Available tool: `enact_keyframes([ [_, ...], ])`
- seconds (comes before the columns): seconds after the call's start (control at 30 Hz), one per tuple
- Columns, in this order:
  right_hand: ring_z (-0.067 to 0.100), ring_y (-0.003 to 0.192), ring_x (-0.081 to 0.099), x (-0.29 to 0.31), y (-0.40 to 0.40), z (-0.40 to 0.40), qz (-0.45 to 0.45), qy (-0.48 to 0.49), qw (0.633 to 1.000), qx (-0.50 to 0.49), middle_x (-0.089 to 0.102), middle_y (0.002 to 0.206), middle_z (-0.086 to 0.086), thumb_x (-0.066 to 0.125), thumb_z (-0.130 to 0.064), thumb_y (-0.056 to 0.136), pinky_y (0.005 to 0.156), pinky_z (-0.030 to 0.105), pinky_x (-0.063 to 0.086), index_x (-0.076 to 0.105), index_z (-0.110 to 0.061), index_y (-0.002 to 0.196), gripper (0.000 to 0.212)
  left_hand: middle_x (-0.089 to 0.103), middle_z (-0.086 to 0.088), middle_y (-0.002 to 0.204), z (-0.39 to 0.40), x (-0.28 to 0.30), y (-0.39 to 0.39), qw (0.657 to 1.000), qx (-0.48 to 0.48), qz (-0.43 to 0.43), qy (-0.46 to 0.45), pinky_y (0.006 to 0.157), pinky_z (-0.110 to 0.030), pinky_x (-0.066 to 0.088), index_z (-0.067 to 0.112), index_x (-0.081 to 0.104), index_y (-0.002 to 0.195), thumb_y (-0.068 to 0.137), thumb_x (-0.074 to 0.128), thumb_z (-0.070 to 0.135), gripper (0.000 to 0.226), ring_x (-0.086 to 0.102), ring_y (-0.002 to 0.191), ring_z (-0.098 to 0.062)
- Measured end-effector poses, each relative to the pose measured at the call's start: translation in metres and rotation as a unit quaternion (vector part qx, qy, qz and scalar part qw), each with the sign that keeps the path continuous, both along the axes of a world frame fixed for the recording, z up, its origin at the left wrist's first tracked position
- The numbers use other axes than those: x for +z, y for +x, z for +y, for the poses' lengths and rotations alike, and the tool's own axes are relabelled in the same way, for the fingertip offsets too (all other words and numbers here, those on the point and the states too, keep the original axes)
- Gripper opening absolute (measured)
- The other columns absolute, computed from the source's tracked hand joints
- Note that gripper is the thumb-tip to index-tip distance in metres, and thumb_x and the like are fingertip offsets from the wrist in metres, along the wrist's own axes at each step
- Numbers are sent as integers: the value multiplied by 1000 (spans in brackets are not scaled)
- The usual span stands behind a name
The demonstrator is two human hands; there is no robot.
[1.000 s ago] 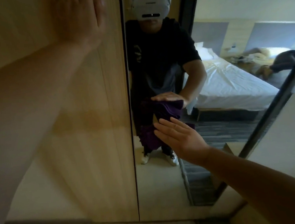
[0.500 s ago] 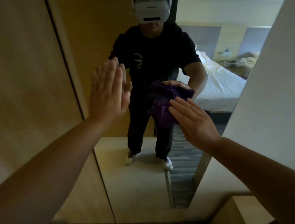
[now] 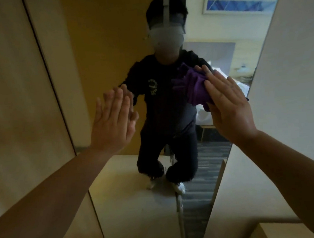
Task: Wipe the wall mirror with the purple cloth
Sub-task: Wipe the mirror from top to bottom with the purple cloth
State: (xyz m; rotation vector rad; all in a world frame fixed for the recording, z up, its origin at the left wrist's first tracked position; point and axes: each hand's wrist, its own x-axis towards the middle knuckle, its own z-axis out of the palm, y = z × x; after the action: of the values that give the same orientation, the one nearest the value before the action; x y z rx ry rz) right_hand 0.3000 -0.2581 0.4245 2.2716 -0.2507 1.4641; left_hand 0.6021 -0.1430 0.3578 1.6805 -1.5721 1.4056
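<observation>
The tall wall mirror (image 3: 133,205) fills the middle of the view and reflects a person in dark clothes. My right hand (image 3: 228,107) presses the bunched purple cloth (image 3: 195,89) flat against the glass at upper right, fingers straight and together over it. My left hand (image 3: 113,122) lies flat on the glass near the mirror's left side, palm to the mirror, fingers extended, holding nothing. Part of the cloth is hidden under my right palm.
A wooden panel (image 3: 15,92) borders the mirror on the left. A pale wall (image 3: 289,89) borders it on the right. A wooden ledge corner (image 3: 262,232) sits at lower right. The mirror reflects a bed and carpeted floor behind me.
My right hand has slid the purple cloth up and to the right on the glass. My left hand came off the wooden panel onto the mirror, then stayed there. The view tilted upward.
</observation>
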Motion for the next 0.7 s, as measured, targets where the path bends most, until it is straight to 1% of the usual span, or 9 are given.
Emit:
enact_keyframes([
  [0.07,39,136,44,-24,0,-4,-18,-22,1000,-10,49,142,24,61,-4,97,107,60,39,52,3,134,38,19,-22,161,-5,-21,7,1000,0,-18,-10,121,-59,11,0,22,155,102,30,35,63,18,149,-39],
  [0.13,41,134,45,-48,0,-7,-38,-22,999,-18,50,140,25,61,-5,98,106,61,40,52,3,134,38,17,-22,162,-9,-39,9,1000,0,-7,-19,121,-57,7,0,19,155,102,29,37,65,16,150,-39],
  [0.2,42,133,45,-70,-1,-11,-49,-30,998,-23,51,140,26,53,-13,103,103,61,42,53,5,133,35,13,-21,163,-13,-56,9,1000,3,15,-26,122,-54,1,0,17,155,101,27,39,68,10,151,-37],
  [0.23,41,134,45,-80,-2,-12,-53,-38,997,-29,51,139,25,47,-19,106,103,61,42,54,5,132,37,10,-20,164,-16,-65,8,999,6,22,-27,123,-53,-1,0,15,156,101,25,41,69,6,152,-35],
  [0.3,41,134,45,-96,-4,-14,-51,-61,996,-37,51,140,25,38,-29,107,104,60,41,53,4,133,45,6,-18,165,-23,-80,9,999,10,28,-35,123,-54,2,1,11,156,102,19,45,70,2,152,-33],
  [0.4,41,134,45,-103,-10,-19,-62,-103,992,-48,51,140,24,34,-33,108,104,61,41,53,3,134,48,8,-17,165,-35,-92,11,997,4,38,-63,122,-57,9,2,11,157,102,10,48,71,4,152,-33],
  [0.57,43,128,50,-60,-18,-30,-126,-143,979,-70,54,138,24,36,-26,107,102,63,42,54,2,133,42,18,-19,163,-45,-95,18,993,-3,10,-115,121,-57,14,0,23,155,102,15,46,70,13,151,-34],
  [0.63,41,130,48,-33,-19,-35,-126,-153,976,-94,53,140,21,41,-20,106,104,61,41,52,-2,136,37,19,-19,162,-47,-95,20,992,9,-7,-128,121,-56,14,0,26,154,102,18,45,69,15,151,-34],
  [0.7,37,133,45,0,-18,-39,-113,-156,974,-121,51,142,17,42,-19,105,109,58,38,50,-5,138,37,18,-19,162,-49,-95,20,991,17,-14,-130,122,-56,14,0,26,153,101,19,44,69,15,151,-34],
])
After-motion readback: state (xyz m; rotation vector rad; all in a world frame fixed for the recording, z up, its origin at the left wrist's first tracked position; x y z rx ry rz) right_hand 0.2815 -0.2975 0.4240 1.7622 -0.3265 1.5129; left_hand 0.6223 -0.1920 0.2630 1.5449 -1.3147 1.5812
